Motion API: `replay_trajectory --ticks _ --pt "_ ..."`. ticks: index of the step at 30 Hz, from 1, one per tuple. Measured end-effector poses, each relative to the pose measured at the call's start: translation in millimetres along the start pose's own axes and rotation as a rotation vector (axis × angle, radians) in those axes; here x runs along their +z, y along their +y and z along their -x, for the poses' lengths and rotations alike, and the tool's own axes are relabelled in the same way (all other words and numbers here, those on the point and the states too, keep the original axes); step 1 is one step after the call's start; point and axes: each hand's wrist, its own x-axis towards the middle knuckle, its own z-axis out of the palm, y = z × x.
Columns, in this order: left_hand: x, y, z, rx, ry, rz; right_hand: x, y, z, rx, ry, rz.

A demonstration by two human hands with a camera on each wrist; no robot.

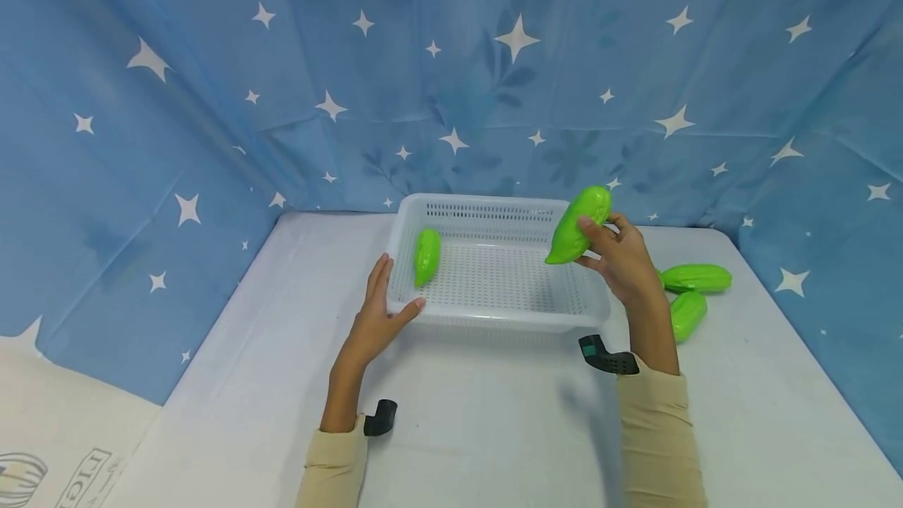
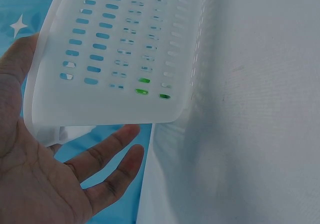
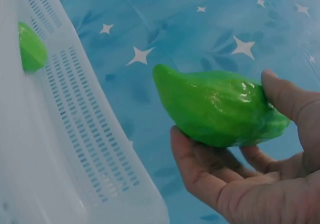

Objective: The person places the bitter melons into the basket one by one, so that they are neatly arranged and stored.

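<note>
My right hand (image 1: 624, 257) holds a glossy, bright green, ridged toy vegetable (image 3: 220, 106) with a pointed tip, thumb on one side and fingers on the other. In the head view it is raised over the right end of a white plastic basket (image 1: 494, 313). A similar green vegetable (image 1: 427, 257) lies inside, near the basket's left end. My left hand (image 1: 374, 328) rests at the front left corner, its thumb along the front rim and its fingers by the left side. The left wrist view shows spread fingers (image 2: 117, 176) beyond the slotted basket wall (image 2: 110, 106).
More green vegetables (image 1: 697, 278) lie on the white-covered table (image 1: 480, 422) to the right of the basket, partly behind my right wrist. A blue curtain with white stars (image 1: 451, 61) hangs behind the table and along its sides.
</note>
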Motion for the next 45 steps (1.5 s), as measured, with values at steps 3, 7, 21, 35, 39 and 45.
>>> replay_trajectory --ticks 3,7,21,35,39,45 --pt "-0.1 0.2 -0.1 0.003 0.006 -0.002 6 0 -7.9 0.044 -0.035 0.031" --pt "-0.8 -0.5 -1.2 0.006 0.015 -0.008 15 -2 -20.3 0.112 -0.073 0.049" --pt "-3.2 -2.0 1.3 -0.003 0.016 -0.028 62 7 -68.3 0.335 -0.245 -0.001" --pt "-1.3 -2.3 0.1 -0.001 0.013 -0.036 106 36 -113.2 0.584 -0.209 0.086" --pt "-1.1 -1.7 -0.7 0.002 0.015 -0.037 113 42 -117.5 0.635 -0.21 0.161" --pt "1.7 -1.4 -0.2 0.003 0.022 -0.012 121 50 -120.4 0.689 -0.202 0.32"
